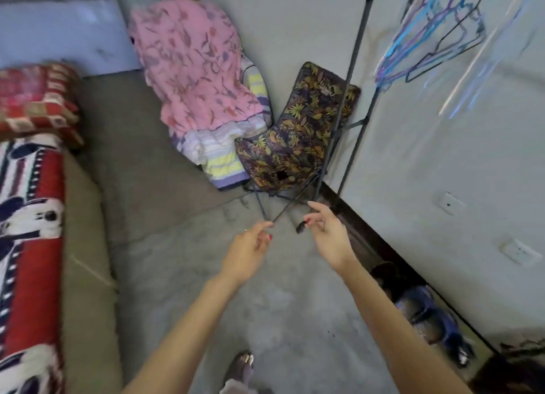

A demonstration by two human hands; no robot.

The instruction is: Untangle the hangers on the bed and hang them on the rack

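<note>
both hands hold nothing, left hand [250, 246] and right hand [327, 231] loosely open; swinging hangers [436, 48] could slip off the rack [354, 69].

You are looking at a softly and evenly lit room, moderately bright, with no hard shadows on the floor [265, 275] and no single light source you can pick out. Motion blur smears the hangers [436, 39] at upper right into blue and purple streaks, and pale streaks run across the wall [442, 157] beside them. The patterned blanket [29, 216] at the left edge is blurred too. Your hands and forearms stay fairly sharp at centre. The wide lens bends straight lines: the rack pole [354, 57] and the skirting lean outward toward the frame edges.
</note>
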